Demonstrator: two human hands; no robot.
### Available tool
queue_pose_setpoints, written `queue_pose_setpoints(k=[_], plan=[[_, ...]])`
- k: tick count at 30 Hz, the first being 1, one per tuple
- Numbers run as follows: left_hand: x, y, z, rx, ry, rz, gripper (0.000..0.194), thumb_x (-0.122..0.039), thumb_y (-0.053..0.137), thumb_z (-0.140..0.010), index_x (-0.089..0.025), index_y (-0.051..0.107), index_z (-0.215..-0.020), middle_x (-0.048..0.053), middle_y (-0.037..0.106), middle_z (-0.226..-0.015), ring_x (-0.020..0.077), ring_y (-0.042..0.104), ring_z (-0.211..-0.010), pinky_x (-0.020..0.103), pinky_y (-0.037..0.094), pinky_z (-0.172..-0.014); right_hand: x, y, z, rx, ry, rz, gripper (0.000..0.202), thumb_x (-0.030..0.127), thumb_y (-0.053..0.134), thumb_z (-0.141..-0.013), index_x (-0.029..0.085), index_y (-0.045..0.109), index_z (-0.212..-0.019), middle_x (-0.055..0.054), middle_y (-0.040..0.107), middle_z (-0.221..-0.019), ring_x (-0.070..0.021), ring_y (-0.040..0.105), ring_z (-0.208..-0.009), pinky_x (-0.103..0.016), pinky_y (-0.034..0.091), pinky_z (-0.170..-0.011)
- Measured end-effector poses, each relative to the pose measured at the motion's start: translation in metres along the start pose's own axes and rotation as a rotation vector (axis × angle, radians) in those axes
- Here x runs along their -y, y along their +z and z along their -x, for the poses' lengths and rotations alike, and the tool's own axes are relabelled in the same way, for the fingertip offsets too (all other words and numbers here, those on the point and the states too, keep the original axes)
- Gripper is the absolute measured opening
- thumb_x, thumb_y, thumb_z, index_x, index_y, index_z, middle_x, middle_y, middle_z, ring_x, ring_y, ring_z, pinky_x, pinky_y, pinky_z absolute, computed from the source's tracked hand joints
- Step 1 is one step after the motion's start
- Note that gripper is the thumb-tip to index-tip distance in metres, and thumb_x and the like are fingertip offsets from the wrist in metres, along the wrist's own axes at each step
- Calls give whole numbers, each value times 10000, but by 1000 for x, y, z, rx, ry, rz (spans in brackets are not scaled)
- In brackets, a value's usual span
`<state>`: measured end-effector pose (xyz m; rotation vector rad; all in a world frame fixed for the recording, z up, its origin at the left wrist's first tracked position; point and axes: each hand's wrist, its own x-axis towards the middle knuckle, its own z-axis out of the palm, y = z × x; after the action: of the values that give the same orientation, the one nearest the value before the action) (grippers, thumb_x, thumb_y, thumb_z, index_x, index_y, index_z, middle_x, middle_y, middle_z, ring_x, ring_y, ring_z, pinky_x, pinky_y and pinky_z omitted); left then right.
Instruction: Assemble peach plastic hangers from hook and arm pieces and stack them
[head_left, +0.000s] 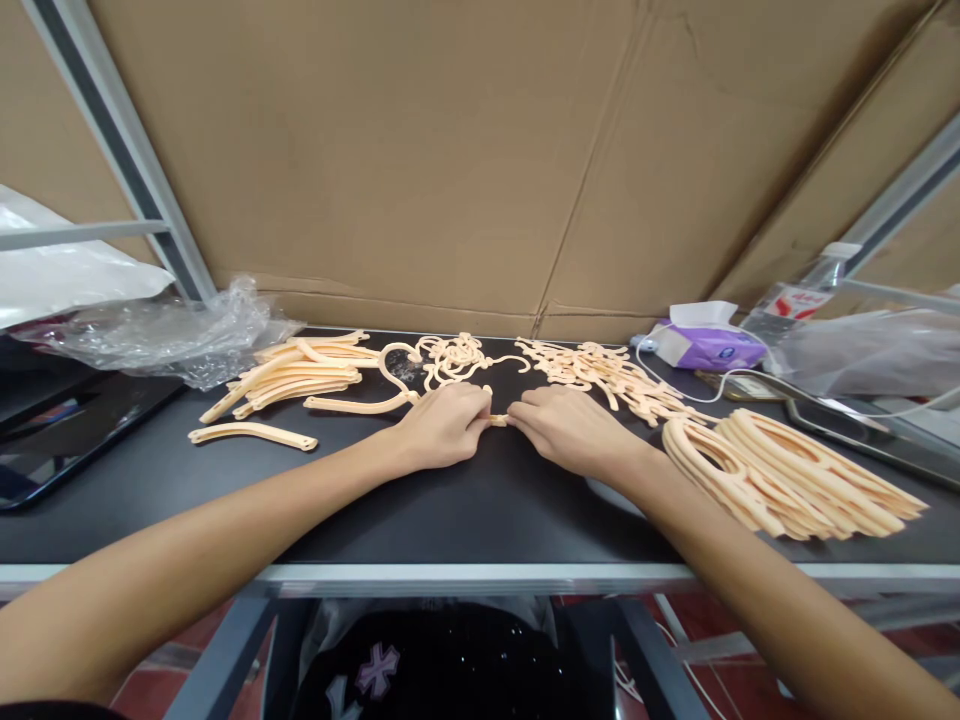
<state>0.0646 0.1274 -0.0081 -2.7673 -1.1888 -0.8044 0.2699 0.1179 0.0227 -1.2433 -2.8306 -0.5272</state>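
Note:
My left hand [444, 428] is closed, thumb and fingers pinching a cream plastic hanger part [497, 421]. My right hand [574, 430] meets it from the other side, its fingers pinched on the same part's right end. Most of that part is hidden by my fingers. Just left of my left hand lies a hanger arm [356, 406] with a curved loop piece [390, 372] above it; whether these join the held part I cannot tell. A single loose arm [253, 434] rests farther left on the black tabletop [480, 525].
Behind my hands are a pile of arms [307, 375], tangled hooks [454, 355] and more small parts [607, 375]. Stacked hanger pieces [787, 475] lie beside my right forearm. Around them are clear plastic wrap [187, 335], a tissue pack [705, 340], a bottle [806, 290] and a white cable [675, 388].

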Motion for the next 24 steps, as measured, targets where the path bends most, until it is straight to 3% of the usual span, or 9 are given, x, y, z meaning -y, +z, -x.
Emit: queue_pose_setpoints(k=[16,24], plan=[[0,0,0,-18,-5,21,164,-179,540,-918,-188,522,-755,33,618,-789,192,589,-761,306,449,-690,-7,6,0,-14,30,-223,301,270,383,-1025,164,634,-897,-84,659,-901,-197,612,-848,-291,379,-722],[2,1,0,-25,29,1,160,-168,521,-921,-192,519,-763,35,610,-798,189,583,-764,305,454,-704,-7,13,-1,-79,35,-317,308,358,371,-1032,222,622,-1148,-68,643,-989,-197,612,-904,-289,404,-758]])
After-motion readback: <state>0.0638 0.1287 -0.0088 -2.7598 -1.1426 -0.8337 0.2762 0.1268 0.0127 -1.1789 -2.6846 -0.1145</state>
